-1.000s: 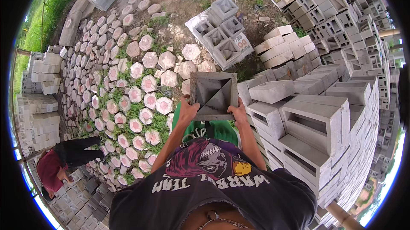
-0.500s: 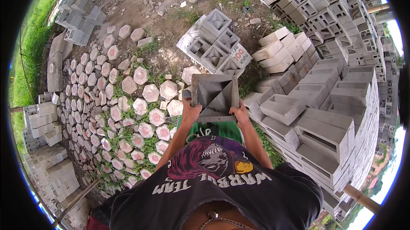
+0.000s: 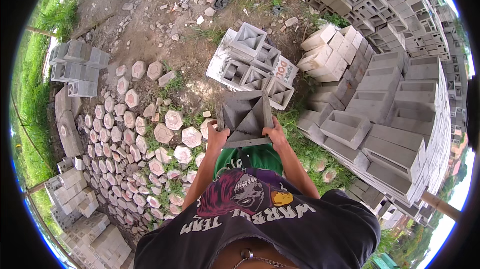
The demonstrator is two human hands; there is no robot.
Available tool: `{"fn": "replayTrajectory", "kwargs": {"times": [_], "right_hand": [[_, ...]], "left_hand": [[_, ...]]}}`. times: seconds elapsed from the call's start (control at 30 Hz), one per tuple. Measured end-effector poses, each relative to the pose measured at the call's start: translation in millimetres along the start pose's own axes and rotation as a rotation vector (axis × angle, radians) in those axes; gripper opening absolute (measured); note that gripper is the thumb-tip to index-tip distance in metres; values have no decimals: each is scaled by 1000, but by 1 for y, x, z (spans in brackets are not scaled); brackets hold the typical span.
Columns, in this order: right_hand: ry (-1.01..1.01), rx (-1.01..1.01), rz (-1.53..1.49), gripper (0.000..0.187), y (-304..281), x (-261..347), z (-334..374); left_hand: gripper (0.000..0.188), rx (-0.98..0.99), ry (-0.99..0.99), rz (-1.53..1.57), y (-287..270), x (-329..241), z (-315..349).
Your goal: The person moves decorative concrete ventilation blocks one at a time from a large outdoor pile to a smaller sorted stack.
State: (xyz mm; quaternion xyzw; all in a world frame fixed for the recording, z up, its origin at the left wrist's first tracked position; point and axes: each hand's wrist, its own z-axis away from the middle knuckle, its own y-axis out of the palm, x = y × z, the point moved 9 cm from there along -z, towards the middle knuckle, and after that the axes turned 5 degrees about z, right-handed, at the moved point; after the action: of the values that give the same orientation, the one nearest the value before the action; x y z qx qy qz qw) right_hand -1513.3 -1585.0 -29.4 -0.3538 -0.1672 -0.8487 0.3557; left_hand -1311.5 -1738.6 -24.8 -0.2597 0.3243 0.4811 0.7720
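I hold a square grey concrete vent block [image 3: 244, 114] with diagonal ribs crossing inside its frame, out in front of my waist. My left hand [image 3: 217, 135] is closed on its left edge, thumb on the near rim. On the opposite edge, my right hand [image 3: 274, 133] grips the block the same way. Just beyond lies a group of similar vent blocks [image 3: 249, 39], set side by side on a pale sheet or sack [image 3: 218, 61]. In the picture, the held block overlaps the nearest of them; whether they touch I cannot tell.
Tall stacks of hollow concrete blocks [image 3: 367, 94] rise close on my right. Hexagonal pavers [image 3: 162, 133] lie among weeds and stones on the left. More grey blocks stand at the far left [image 3: 82, 64] and near left [image 3: 75, 189]. Bare dirt [image 3: 145, 14] with rubble stretches ahead.
The laid-out vent blocks now appear nearer to the held block. My view has shifted, with the pavers and right-hand stacks changing position. Both hands keep their grip.
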Motion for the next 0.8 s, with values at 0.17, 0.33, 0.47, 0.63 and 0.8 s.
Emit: {"fn": "replayTrajectory", "kwargs": {"times": [0.17,0.33,0.47,0.63,0.8], "right_hand": [[17,-44,-95,75,32,24,-54],[12,-54,-147,80,57,51,-109],[41,-136,-191,79,65,68,-129],[70,-215,-249,80,71,46,-151],[88,-384,-350,76,66,42,-165]], "left_hand": [[60,30,44,-138,-7,-44,-78],[65,88,53,-212,-1,-102,-135],[65,109,70,-295,3,-129,-175],[70,236,-68,-340,18,-126,-215],[71,344,-114,-420,51,-113,-266]]}}
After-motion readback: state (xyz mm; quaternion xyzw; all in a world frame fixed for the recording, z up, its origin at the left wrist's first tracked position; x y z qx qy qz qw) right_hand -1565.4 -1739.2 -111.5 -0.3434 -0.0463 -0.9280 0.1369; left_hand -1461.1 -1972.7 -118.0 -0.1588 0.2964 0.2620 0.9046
